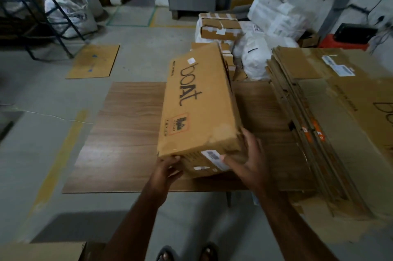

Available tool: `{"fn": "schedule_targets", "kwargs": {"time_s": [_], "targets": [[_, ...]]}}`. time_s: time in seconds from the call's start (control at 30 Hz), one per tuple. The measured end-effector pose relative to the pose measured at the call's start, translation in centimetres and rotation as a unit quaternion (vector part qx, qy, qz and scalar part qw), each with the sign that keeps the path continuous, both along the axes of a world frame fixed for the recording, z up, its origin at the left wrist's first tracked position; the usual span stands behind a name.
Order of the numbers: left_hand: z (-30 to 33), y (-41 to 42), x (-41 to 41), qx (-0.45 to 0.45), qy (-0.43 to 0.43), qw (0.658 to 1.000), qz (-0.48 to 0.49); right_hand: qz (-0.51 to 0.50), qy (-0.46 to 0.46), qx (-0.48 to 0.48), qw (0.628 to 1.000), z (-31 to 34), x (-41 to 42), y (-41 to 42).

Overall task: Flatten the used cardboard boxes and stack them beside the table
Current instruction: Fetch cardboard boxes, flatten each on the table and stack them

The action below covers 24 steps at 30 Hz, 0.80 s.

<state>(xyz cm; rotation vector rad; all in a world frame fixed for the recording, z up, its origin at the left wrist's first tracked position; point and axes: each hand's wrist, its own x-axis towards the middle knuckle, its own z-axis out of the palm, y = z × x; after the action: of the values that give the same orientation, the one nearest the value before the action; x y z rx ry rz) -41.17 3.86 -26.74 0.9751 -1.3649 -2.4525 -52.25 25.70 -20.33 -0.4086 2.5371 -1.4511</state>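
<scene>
Both hands hold the near end of the still-unflattened box (197,109) on the desk (119,133), the left hand (168,167) curled under its corner and the right hand (248,160) spread against its end, apparently steadying it for collapsing, with the flattened stack (314,124) just beside.

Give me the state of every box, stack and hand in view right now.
boat box: still assembled, unflattened, near end taped, tilted on the table.
Left hand: grips box's near-left corner.
Right hand: fingers spread on box's near-right end.
Flattened stack: piled at the table's right.
Floor sheet: flat.
</scene>
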Motion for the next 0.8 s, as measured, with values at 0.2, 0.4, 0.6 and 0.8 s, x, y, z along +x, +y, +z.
{"fn": "schedule_targets", "kwargs": {"time_s": [0.2,0.4,0.6,0.8], "targets": [[-3.5,1.6,3.3,0.223,-0.009,0.964,0.143,0.177,0.273,0.186,0.927,3.0,3.4,-6.3],[-4.7,2.8,4.1,0.183,-0.111,0.97,0.112,0.177,0.37,0.335,0.849,-2.1,6.4,-11.3],[-1.6,0.4,4.5,0.023,-0.151,0.982,0.109,0.176,0.332,0.371,0.849,-1.9,6.1,-13.2],[3.5,-6.9,1.7,-0.072,-0.165,0.963,0.2,0.145,0.228,0.252,0.929,2.6,2.5,-13.0]]}}
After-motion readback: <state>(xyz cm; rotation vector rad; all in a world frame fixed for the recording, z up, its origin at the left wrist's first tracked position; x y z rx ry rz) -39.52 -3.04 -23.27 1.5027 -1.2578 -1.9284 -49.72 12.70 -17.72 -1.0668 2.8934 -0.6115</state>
